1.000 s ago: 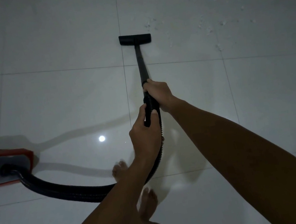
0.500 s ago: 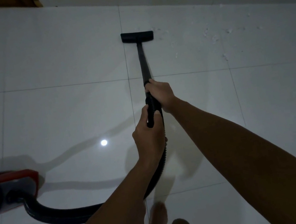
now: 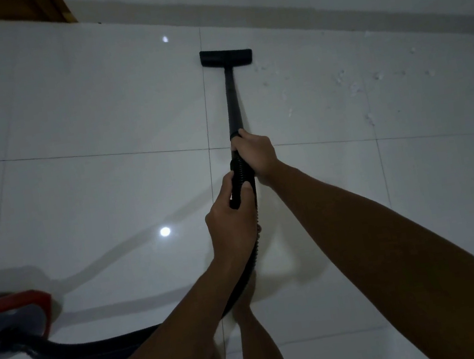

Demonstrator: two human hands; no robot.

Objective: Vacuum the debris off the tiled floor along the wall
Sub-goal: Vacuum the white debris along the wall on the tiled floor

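Observation:
A black vacuum wand [image 3: 231, 100] runs forward over the white tiled floor [image 3: 92, 185] to a flat black floor nozzle [image 3: 226, 56], which lies near the wall's base [image 3: 328, 16]. My right hand [image 3: 255, 152] grips the wand where it meets the ribbed hose. My left hand [image 3: 231, 223] grips the hose handle just behind it. White debris flecks [image 3: 351, 85] lie scattered on the tile to the right of the nozzle, along the wall.
The red vacuum body [image 3: 13, 317] sits on the floor at the lower left, and its black hose [image 3: 101, 347] curves across to my hands. A wooden door frame [image 3: 62, 5] shows at the top left. My bare legs [image 3: 256, 354] stand below the hands.
The nozzle has slid forward toward the wall, and the view has stepped forward with it. Both hands keep the same grip. The vacuum body sits lower in the picture.

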